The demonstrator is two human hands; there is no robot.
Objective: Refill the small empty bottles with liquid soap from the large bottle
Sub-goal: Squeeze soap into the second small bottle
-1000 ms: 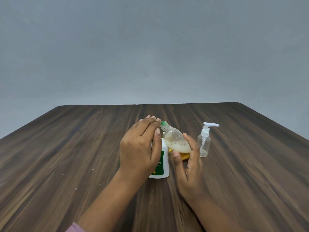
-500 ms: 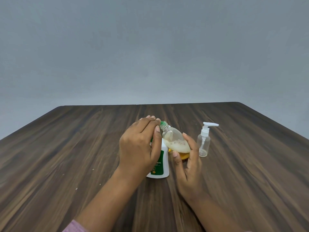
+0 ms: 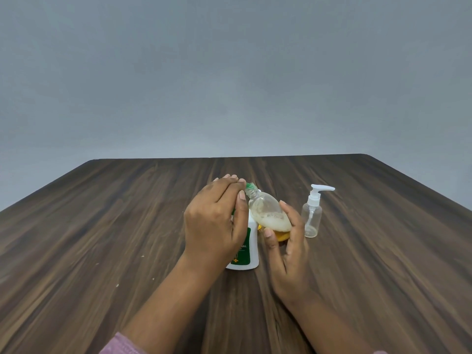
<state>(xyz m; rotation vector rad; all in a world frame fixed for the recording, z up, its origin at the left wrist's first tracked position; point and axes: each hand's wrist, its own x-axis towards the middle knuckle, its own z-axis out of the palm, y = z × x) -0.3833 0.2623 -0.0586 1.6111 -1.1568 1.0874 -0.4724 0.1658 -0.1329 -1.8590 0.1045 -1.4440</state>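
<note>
Head view shows the right hand (image 3: pixel 287 251) with its grip closed around the base of a clear bottle (image 3: pixel 268 213), tilted neck-up to the left, holding foamy pale soap and an amber layer at its low end. The left hand (image 3: pixel 214 223) pinches the green cap (image 3: pixel 250 186) at that bottle's neck, grip closed on it, just in front of a white bottle with a green label (image 3: pixel 245 247) standing on the dark wooden table (image 3: pixel 102 226). A small empty pump bottle (image 3: pixel 312 215) stands upright just right of the hands.

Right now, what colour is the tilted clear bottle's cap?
Green cap, on the head view.
</note>
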